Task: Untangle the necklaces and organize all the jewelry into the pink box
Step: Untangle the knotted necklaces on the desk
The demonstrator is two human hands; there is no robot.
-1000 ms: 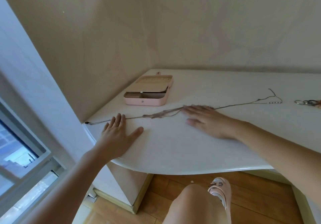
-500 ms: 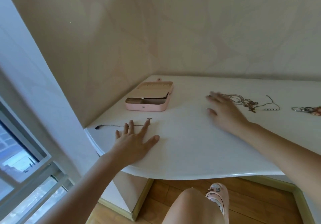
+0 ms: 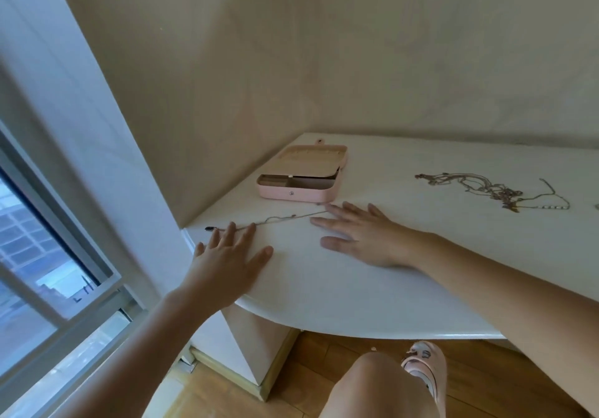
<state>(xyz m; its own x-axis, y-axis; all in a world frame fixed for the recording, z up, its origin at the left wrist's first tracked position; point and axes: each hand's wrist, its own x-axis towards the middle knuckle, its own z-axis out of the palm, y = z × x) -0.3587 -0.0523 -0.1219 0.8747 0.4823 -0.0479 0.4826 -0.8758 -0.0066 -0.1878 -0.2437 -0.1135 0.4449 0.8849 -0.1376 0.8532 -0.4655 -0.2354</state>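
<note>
Left hand and right hand lie flat, fingers spread, touching a chain's ends near the surface's left edge. A careless slide could drop it. Farther, the box sits open; far right lies the tangle.

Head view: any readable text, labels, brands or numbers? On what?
No legible text in this view.
Pink box: plain, with only a round snap on the front wall and no brand visible.
Window: a few dark marks near the lower frame, too small and blurred to read.
Shoe: dark print on the strap, too blurred to read.
</note>
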